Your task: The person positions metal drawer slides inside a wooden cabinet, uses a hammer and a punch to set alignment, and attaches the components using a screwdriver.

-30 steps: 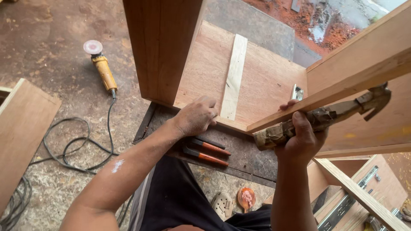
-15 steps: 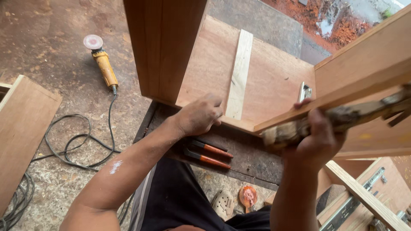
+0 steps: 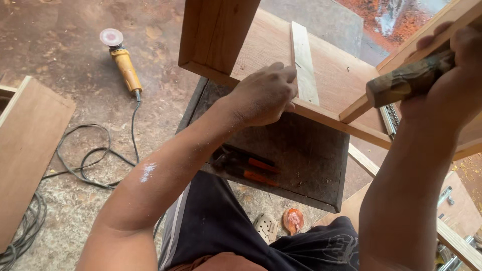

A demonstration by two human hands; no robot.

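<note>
Wooden frame rail (image 3: 321, 113) at the dark workbench's (image 3: 301, 165) far edge was pinched by my left hand (image 3: 263, 95), while my right hand (image 3: 447, 80) gripped a hammer handle (image 3: 406, 80) tight.

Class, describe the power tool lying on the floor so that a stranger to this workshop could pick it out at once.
Start at the wooden frame steadied by the left hand, then look left across the concrete floor. There lies an angle grinder, its black cable trailing toward the viewer. Its yellow body and round pinkish disc set it apart from the flat board nearby.
</note>
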